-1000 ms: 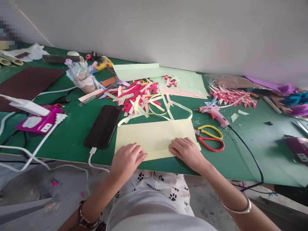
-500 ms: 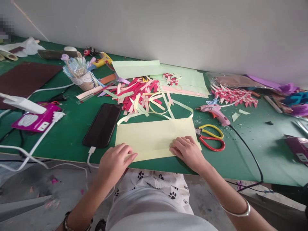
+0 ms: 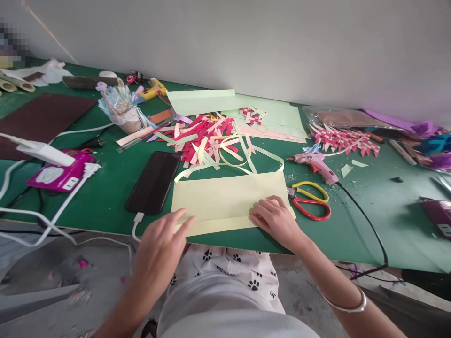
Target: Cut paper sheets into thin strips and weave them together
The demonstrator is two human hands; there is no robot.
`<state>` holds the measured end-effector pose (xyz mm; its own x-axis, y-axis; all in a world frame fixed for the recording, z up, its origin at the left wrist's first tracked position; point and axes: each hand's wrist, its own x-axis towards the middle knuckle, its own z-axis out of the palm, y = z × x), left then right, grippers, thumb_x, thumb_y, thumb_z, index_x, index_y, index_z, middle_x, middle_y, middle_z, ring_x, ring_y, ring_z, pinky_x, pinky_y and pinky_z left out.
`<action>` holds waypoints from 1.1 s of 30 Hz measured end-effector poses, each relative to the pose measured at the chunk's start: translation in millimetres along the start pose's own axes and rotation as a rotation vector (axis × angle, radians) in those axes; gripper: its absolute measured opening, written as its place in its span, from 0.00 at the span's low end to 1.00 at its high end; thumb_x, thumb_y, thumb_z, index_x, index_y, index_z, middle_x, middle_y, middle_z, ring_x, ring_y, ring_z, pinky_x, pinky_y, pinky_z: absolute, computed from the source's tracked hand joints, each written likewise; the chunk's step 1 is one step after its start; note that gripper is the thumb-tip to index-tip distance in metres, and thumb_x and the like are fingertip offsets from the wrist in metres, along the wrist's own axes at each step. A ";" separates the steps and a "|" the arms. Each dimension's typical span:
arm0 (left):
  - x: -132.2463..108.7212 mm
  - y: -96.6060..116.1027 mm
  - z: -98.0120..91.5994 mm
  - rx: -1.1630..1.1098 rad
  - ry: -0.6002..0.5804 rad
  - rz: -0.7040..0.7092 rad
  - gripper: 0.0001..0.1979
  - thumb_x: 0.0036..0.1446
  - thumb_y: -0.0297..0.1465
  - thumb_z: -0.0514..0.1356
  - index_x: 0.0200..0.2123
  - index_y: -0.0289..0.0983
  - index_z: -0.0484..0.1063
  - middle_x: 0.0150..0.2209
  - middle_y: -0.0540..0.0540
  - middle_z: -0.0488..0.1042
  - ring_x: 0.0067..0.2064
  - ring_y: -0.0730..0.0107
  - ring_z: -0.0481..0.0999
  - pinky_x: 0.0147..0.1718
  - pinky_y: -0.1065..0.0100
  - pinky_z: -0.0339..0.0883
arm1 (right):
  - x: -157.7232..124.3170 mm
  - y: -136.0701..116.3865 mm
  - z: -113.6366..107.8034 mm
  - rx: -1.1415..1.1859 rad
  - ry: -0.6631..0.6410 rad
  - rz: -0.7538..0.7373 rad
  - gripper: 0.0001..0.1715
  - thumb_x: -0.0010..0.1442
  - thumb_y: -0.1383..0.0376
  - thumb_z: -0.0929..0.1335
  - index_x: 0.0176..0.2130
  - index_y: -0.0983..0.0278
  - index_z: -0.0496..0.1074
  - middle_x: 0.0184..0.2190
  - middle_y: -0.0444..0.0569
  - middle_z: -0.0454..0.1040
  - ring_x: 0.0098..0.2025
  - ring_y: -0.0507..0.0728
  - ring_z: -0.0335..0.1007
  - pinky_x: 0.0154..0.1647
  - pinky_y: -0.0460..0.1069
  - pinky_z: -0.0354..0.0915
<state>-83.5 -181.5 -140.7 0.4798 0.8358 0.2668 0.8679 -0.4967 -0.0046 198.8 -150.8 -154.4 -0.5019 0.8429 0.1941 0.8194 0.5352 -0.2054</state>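
A pale yellow folded paper sheet [image 3: 225,197] lies at the near edge of the green table [image 3: 105,197]. My right hand [image 3: 278,220] presses down on the sheet's folded lower right part, fingers bent and close together. My left hand [image 3: 160,251] hovers at the sheet's lower left corner, fingers stretched out and nothing in it. A black phone [image 3: 154,181] with a white cable lies just left of the sheet. Red-and-yellow scissors [image 3: 310,202] lie just right of it.
A heap of red, pink and yellow paper strips [image 3: 207,138] lies behind the sheet. A pink glue gun [image 3: 315,164] with a black cord sits at right. A magenta power strip [image 3: 59,173], a cup of paper flowers [image 3: 121,110] and green sheets [image 3: 246,110] also lie about.
My left hand has slid left along the fold and come off the sheet toward its lower left corner. My right hand has stayed put on the fold.
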 end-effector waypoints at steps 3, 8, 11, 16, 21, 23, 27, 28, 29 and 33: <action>12.2 33.8 9.1 -0.093 -0.021 0.118 0.18 0.59 0.21 0.48 0.50 0.35 0.67 0.52 0.42 0.69 0.52 0.59 0.67 0.51 0.57 0.60 | -0.3 -0.4 0.3 -0.027 0.017 -0.015 0.12 0.64 0.65 0.60 0.28 0.63 0.64 0.26 0.42 0.69 0.28 0.50 0.62 0.48 0.50 0.52; 37.3 71.4 23.8 -0.237 -0.048 0.123 0.19 0.61 0.33 0.52 0.54 0.35 0.62 0.50 0.41 0.70 0.49 0.60 0.69 0.46 0.59 0.63 | -1.3 -2.3 -1.5 -0.095 0.094 -0.047 0.14 0.64 0.67 0.58 0.28 0.63 0.64 0.23 0.42 0.69 0.26 0.50 0.62 0.50 0.52 0.51; 47.5 66.8 24.6 -0.251 -0.040 0.069 0.13 0.60 0.30 0.53 0.48 0.35 0.66 0.41 0.43 0.73 0.41 0.63 0.71 0.37 0.63 0.64 | -4.5 -5.8 -5.0 -0.157 0.158 -0.046 0.15 0.65 0.69 0.57 0.28 0.63 0.63 0.22 0.41 0.68 0.25 0.50 0.62 0.51 0.53 0.49; 48.5 46.8 23.8 -0.257 0.001 0.140 0.09 0.61 0.26 0.50 0.33 0.37 0.69 0.31 0.48 0.72 0.35 0.68 0.70 0.34 0.66 0.60 | -11.2 -19.8 -6.8 -0.171 0.210 -0.023 0.12 0.64 0.70 0.58 0.30 0.64 0.64 0.26 0.43 0.71 0.28 0.50 0.65 0.52 0.54 0.47; 47.4 32.4 21.2 -0.335 0.026 0.162 0.10 0.61 0.28 0.51 0.31 0.37 0.70 0.29 0.49 0.72 0.32 0.71 0.70 0.31 0.68 0.59 | -4.6 -29.3 -4.4 -0.081 0.116 -0.025 0.12 0.65 0.69 0.57 0.35 0.63 0.68 0.31 0.44 0.73 0.32 0.50 0.66 0.53 0.54 0.45; 47.4 25.4 18.9 -0.334 0.032 0.140 0.12 0.62 0.29 0.50 0.28 0.36 0.70 0.27 0.49 0.72 0.31 0.71 0.70 0.30 0.68 0.58 | 1.5 -26.7 -5.4 -0.062 0.067 -0.050 0.14 0.66 0.68 0.57 0.34 0.63 0.68 0.29 0.44 0.72 0.31 0.50 0.65 0.52 0.52 0.48; 44.9 12.2 17.4 -0.299 0.037 0.077 0.14 0.62 0.31 0.50 0.26 0.36 0.69 0.25 0.49 0.72 0.29 0.71 0.70 0.29 0.68 0.57 | 13.2 -18.6 -7.4 -0.074 -0.010 -0.107 0.18 0.66 0.66 0.56 0.30 0.64 0.68 0.25 0.43 0.69 0.27 0.50 0.63 0.45 0.48 0.53; 44.2 9.9 18.0 -0.297 0.036 0.062 0.15 0.62 0.31 0.50 0.25 0.37 0.69 0.25 0.49 0.72 0.29 0.71 0.70 0.29 0.68 0.57 | 15.4 -17.9 -7.3 -0.085 -0.016 -0.104 0.18 0.66 0.66 0.56 0.29 0.64 0.68 0.24 0.43 0.69 0.27 0.50 0.62 0.43 0.48 0.53; 43.5 8.3 18.9 -0.297 0.035 0.050 0.15 0.62 0.31 0.50 0.26 0.37 0.69 0.25 0.50 0.72 0.29 0.72 0.70 0.29 0.68 0.57 | 17.3 -18.1 -6.9 -0.098 -0.019 -0.096 0.18 0.66 0.66 0.57 0.28 0.64 0.68 0.23 0.43 0.68 0.26 0.50 0.62 0.42 0.48 0.53; 42.6 6.2 22.6 -0.337 0.021 -0.004 0.14 0.62 0.32 0.51 0.25 0.37 0.70 0.25 0.50 0.72 0.29 0.72 0.70 0.30 0.68 0.57 | 20.6 -24.6 -4.5 -0.178 0.053 -0.028 0.17 0.64 0.65 0.59 0.25 0.64 0.66 0.21 0.43 0.68 0.24 0.50 0.62 0.43 0.49 0.53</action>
<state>-54.9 -143.7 -151.1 0.4703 0.8347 0.2863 0.7766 -0.5456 0.3149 169.6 -146.8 -141.0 -0.5134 0.8214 0.2485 0.8439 0.5358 -0.0273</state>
